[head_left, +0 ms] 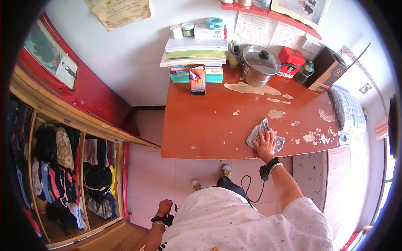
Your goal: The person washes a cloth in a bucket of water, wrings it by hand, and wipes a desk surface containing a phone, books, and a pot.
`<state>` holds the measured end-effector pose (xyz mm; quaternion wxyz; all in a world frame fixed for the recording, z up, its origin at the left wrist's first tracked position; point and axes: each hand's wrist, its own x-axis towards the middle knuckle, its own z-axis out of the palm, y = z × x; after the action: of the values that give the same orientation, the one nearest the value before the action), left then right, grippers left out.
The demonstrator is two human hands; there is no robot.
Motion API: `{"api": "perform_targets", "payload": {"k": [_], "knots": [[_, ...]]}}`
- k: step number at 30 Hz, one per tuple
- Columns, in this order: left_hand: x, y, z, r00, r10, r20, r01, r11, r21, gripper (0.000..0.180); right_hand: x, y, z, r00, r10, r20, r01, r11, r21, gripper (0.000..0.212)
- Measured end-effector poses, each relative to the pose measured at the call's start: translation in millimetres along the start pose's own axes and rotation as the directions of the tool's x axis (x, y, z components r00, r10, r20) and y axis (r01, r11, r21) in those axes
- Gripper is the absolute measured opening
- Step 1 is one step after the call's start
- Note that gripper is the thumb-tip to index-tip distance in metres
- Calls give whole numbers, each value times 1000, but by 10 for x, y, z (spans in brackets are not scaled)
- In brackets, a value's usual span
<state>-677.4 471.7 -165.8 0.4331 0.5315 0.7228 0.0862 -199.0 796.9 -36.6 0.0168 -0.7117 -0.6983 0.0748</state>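
A crumpled grey patterned cloth (253, 136) lies near the front edge of the worn red-brown table (201, 121). My right hand (266, 145) rests on top of it, fingers spread and pressing it against the surface. Part of the cloth sticks out beyond the fingertips and to both sides of the hand. Away from the table, at lower left, my left hand (166, 206) hangs beside my body. Its fingers are curled in, and nothing shows in them. Both wrists wear black bands, and a dark cable loops down from the right one.
Along the table's back stand a stack of books (194, 54), a phone (197, 79) leaning on it, a lidded steel pot (256, 77), a red box (290, 62) and a dark box (328, 71). An open wardrobe (81, 167) full of clothes is at left. A plaid pillow (346, 109) lies right.
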Motion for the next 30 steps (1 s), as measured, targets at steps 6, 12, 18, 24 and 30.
{"api": "perform_targets", "payload": {"k": [6,12,18,24,30], "knots": [[82,163,53,998,-53,40,52,999,11,26,-9,14,3,1000,16,14,-16,1000,15,59],[87,298,142,991,-67,-112,53,990,-130,24,-20,39,23,1000,-5,-8,5,1000,22,59],[116,294,203,993,-48,-104,39,995,-87,25,-21,40,13,1000,-13,-15,13,1000,20,60],[123,295,223,998,-45,40,44,999,28,27,-9,35,25,1000,-12,3,12,1000,20,61],[114,358,257,993,-115,0,115,988,-107,27,-13,44,19,1000,-11,6,11,999,31,61]]}}
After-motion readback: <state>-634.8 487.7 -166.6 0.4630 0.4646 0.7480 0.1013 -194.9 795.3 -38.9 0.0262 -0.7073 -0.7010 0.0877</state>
